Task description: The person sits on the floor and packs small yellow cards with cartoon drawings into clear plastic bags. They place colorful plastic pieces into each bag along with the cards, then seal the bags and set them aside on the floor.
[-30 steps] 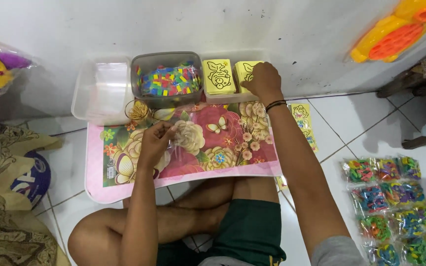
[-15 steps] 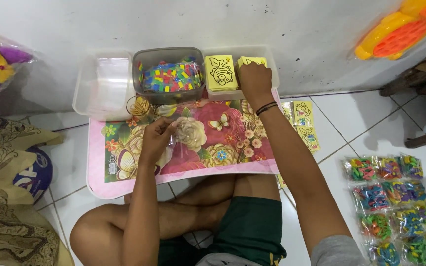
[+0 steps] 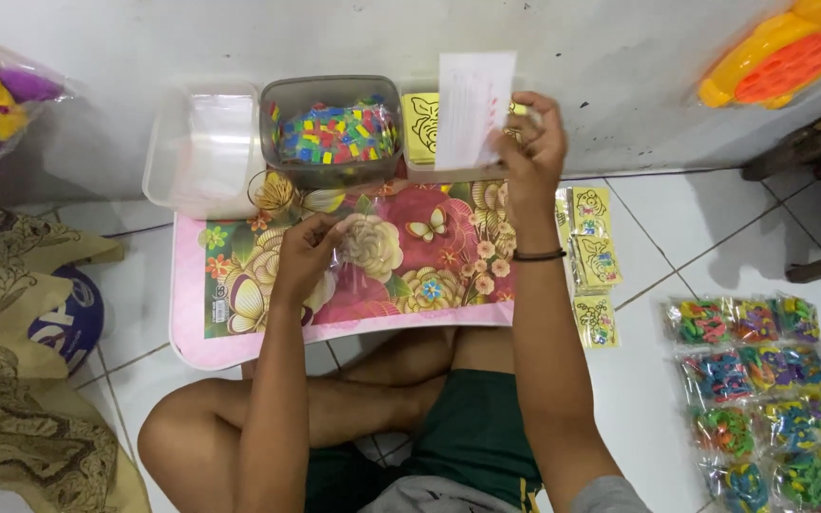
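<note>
While right hand (image 3: pixel 532 152) lifts white card (image 3: pixel 473 109) (upright), left hand (image 3: pixel 304 258) rests curled.

Right hand (image 3: pixel 530 152) raised above a floral mat (image 3: pixel 410 275), pinching a white card (image 3: pixel 472 109) upright. Left hand (image 3: pixel 306 256) resting on the mat, touching a clear plastic bag (image 3: pixel 339 249). Behind, a tub of coloured pieces (image 3: pixel 333 133), just beside a yellow sheet (image 3: pixel 420 123).

Tub of pieces (image 3: pixel 333 133) behind mat (image 3: pixel 401 275); empty tub (image 3: pixel 203 147) left; packets (image 3: pixel 757 394) far right on floor.
</note>
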